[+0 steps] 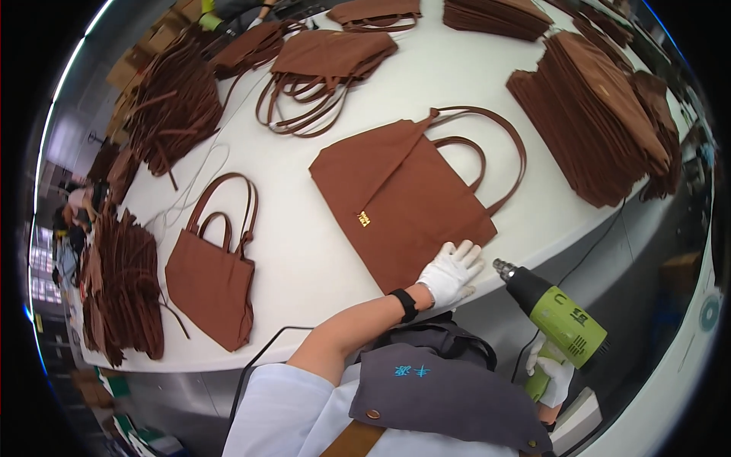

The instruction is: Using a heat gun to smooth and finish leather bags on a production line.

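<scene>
A brown tote bag (407,194) lies flat on the white table in front of me, its two looped handles pointing away to the right. Gloved in white, my left hand (452,273) rests on the bag's near corner with fingers spread. My right hand (550,372), also gloved, is wrapped round the grip of a green and black heat gun (560,316). The gun's metal nozzle points toward the bag's near right corner, a short way off from it and from my left fingers.
Another brown bag (212,278) lies at the left, beside a stack of brown pieces (126,289). A tall stack of folded bags (590,122) stands at the right. More bags (331,57) lie farther back. A white cord (190,183) runs over the table (285,198).
</scene>
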Available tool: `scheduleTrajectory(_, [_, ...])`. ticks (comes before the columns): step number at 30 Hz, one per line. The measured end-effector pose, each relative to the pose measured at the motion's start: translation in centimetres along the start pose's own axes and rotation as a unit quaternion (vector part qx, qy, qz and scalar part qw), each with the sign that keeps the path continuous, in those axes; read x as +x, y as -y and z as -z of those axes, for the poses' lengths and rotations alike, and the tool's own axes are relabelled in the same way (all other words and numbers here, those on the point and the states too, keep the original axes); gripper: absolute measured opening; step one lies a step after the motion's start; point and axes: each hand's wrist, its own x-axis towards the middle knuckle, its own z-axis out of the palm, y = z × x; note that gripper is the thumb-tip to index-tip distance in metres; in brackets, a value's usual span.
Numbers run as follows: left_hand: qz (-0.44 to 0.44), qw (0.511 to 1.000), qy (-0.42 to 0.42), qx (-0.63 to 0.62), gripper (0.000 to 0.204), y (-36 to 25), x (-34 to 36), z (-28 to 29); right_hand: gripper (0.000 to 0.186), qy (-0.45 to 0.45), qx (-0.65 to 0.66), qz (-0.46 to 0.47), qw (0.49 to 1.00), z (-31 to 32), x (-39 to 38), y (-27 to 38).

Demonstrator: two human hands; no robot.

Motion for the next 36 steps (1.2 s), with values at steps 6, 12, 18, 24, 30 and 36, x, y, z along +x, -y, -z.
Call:
scheduleTrajectory(6, [-0.109,0.912,0.162,-0.361,0.027,-1.0,-1.7,-1.6,0.050,0.041,-0.044,0.002,0.998,-0.5,3.6,-0.2])
scheduleTrajectory(12, [0.285,0.869,-0.308,-0.262,0.016,10.2,-5.0,5.2,0.045,0.084,-0.082,-0.082,0.990,-3.6,4.4,1.0])
scheduleTrajectory(18, [0.483,0.840,-0.244,0.050,0.062,26.1,-6.5,8.3,0.048,0.098,-0.093,-0.101,0.986,-5.1,7.1,1.6])
scheduleTrajectory(24, [0.435,0.892,-0.103,0.063,0.041,30.4,-6.1,9.6,0.050,0.128,-0.099,-0.145,0.976,-7.3,10.5,3.2])
scheduleTrajectory(30, [0.174,0.936,-0.252,0.173,0.009,28.1,-6.0,7.2,0.050,0.157,-0.154,-0.075,0.973,-10.9,14.4,6.1])
scheduleTrajectory(36, [0.161,0.926,-0.276,0.199,0.013,23.9,-9.9,5.4,0.050,0.181,-0.200,-0.047,0.962,-17.7,18.7,7.8])
